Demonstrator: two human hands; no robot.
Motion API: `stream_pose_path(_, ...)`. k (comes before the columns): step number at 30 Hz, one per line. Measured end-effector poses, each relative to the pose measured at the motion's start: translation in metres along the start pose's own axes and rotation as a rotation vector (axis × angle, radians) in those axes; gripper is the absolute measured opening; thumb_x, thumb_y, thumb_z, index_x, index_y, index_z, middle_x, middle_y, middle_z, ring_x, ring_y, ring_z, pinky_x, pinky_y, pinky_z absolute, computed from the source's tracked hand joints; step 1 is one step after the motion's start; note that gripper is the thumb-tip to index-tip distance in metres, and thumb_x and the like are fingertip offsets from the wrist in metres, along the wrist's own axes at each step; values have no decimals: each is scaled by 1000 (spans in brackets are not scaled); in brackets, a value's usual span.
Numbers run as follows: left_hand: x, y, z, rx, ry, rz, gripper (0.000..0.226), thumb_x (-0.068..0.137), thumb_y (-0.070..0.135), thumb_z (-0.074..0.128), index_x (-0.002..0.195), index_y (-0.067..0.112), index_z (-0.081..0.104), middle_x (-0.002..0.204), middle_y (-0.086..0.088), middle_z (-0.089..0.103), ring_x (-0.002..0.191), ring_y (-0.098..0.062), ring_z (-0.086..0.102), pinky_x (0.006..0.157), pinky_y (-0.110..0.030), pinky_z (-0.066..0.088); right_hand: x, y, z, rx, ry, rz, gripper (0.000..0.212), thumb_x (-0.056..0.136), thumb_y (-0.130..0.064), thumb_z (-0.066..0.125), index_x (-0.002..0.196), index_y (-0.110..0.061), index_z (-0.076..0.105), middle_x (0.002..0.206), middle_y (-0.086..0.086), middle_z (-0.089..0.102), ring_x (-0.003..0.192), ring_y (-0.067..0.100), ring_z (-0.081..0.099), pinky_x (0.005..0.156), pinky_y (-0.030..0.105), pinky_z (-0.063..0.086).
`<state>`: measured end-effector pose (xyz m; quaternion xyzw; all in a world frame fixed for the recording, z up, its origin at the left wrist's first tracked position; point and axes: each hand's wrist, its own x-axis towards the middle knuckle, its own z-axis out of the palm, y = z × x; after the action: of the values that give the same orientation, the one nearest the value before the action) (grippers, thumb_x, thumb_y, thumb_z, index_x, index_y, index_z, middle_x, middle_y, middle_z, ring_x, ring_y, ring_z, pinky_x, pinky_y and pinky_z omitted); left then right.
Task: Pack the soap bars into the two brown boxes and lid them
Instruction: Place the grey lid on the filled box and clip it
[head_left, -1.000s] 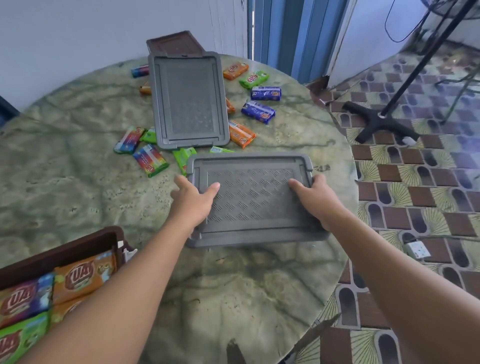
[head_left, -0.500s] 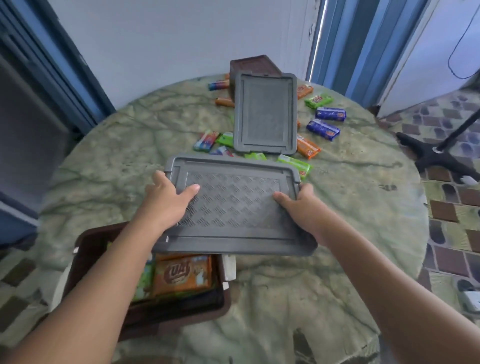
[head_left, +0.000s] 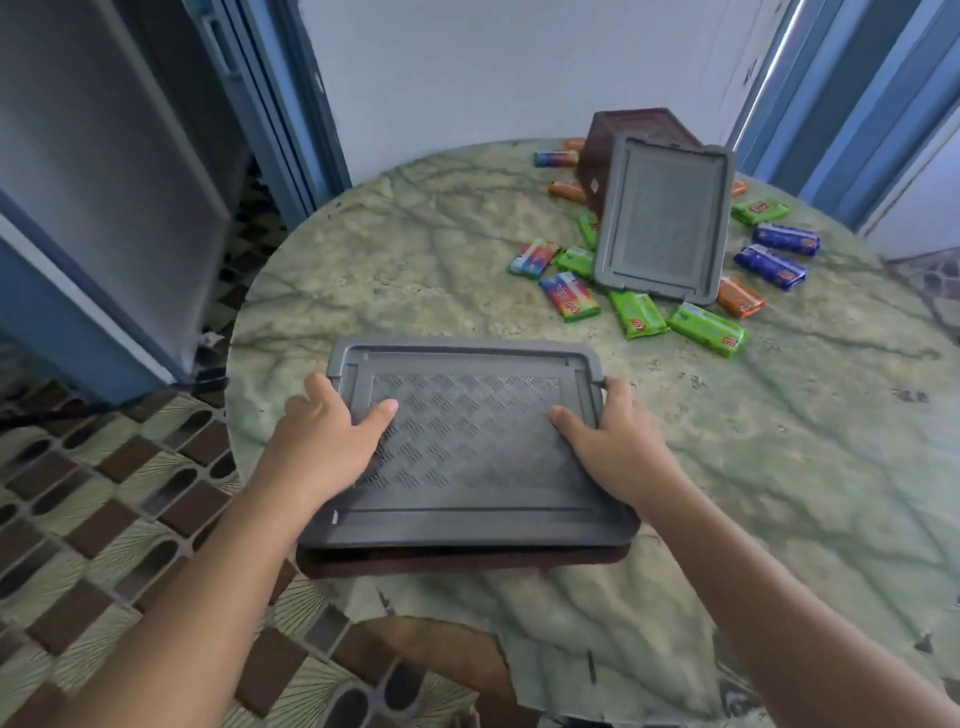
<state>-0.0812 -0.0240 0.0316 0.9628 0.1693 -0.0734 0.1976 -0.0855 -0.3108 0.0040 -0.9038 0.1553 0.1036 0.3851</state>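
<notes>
Lid: grey plastic lid (head_left: 467, 441) lies flat over the near brown box (head_left: 462, 560), near edge of the table (head_left: 415, 260); only a dark strip of the box shows under its near rim.
Left hand: left hand (head_left: 322, 441) grips the lid's left end, thumb pressed on the ribbed top, fingers wrapped over the edge.
Right hand: right hand (head_left: 613, 441) grips the right end the same way, thumb on top, fingers curled round the side and mostly hidden.
Seating: a thin gap shows along the near rim; judged not yet snapped down. Cannot tell at the far rim.
Lid handling: looks light and stiff, moulded with a raised border; the patterned top should give the thumbs purchase. Best held at the two short ends, as now, then pressed at the corners.
Box handling: likely weighty if filled with bars; contents hidden. Take it from below or by the rim, not by the lid.
Second box: far brown box (head_left: 623, 140) at far right, tipped on its side, not yet packed.
Second lid: second grey lid (head_left: 665, 218) leans tilted against it.
Soap bars: loose soap bars (head_left: 639, 312) lie scattered round the second lid; wrapped, firm, probably slick in foil. Pinch across the narrow sides.
</notes>
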Motion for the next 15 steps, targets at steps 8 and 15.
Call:
stream_pose_path(8,-11,-30,23,28,195,95,81,82,76,53,117,4,46,124,-23,40,111,-42,44,93,-51,47,-22,4,14,-65,106,7,80,92,-64,61,156,-27,30,140,14,28,136,37,23,119,47,19)
stream_pose_path(15,-15,-40,38,-193,156,123,71,87,62,64,120,6,38,126,-16,31,94,-39,58,80,-45,53,-19,5,14,-48,52,23,77,92,-67,59,155,-36,27,131,8,26,134,36,25,117,48,22)
